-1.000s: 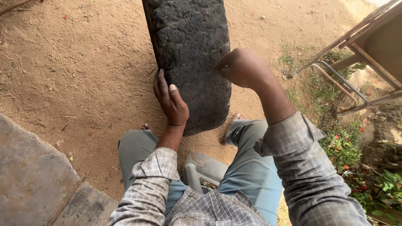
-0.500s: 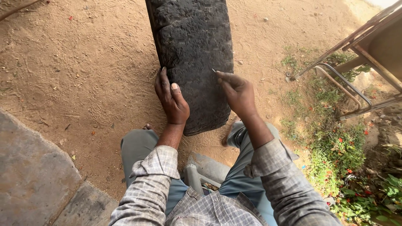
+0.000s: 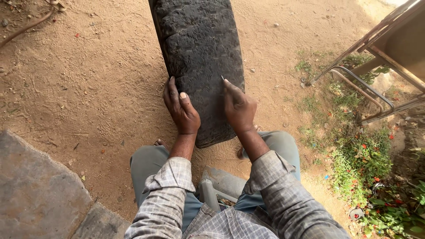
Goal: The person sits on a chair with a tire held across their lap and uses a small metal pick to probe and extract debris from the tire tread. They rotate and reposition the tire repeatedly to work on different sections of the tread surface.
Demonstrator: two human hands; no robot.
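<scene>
Soft, even daylight; sharp, glare top right

Outdoor dirt yard (image 3: 79,88): worn tyre (image 3: 199,53), weeds (image 3: 358,159), metal frame (image 3: 372,93).

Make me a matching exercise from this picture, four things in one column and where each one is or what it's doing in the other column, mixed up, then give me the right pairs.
Things:
1. left hand
2. right hand
3. tyre
4. metal frame

Places or states:
A. stands at the right edge beside green plants
B. pinches a thin pointed tool against the tread
C. lies flat on the tread near its left edge
D. stands upright on the sandy ground in front of the knees

Pairs: 1-C, 2-B, 3-D, 4-A
</scene>
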